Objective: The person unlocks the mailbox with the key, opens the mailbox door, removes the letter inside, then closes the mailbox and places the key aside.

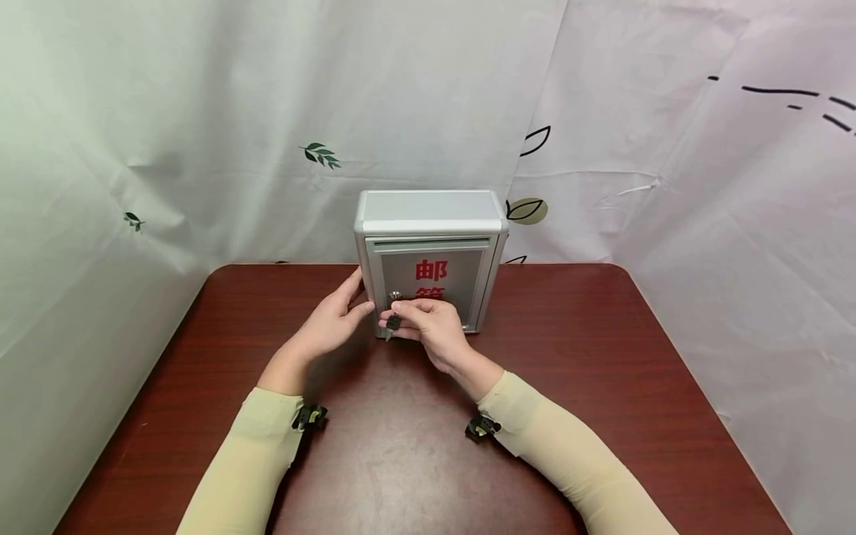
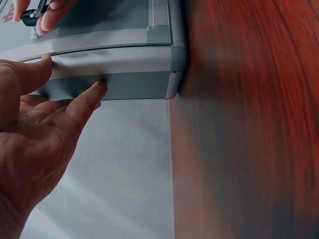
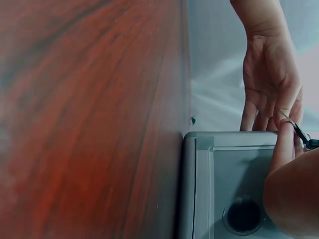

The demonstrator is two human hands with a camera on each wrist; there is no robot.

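Observation:
A silver metal mailbox [image 1: 433,212] with red characters on its grey front stands upright on the table. Its round lock [image 1: 395,296] sits at the left of the door. My left hand [image 1: 332,316] touches the box's left side with extended fingers, its thumb against the front edge; the left wrist view shows this contact on the silver frame [image 2: 124,59]. Just below the lock, my right hand [image 1: 431,327] pinches a key between thumb and fingers. A black-headed key [image 1: 393,322] dangles beneath the fingertips, blade downward. Whether the pinched key is inside the lock is hidden.
The dark red wooden table [image 1: 568,371] extends around the box. White curtains [image 1: 428,89] with leaf prints hang behind and on both sides. A dark round spot [image 3: 243,216] shows on the box front in the right wrist view.

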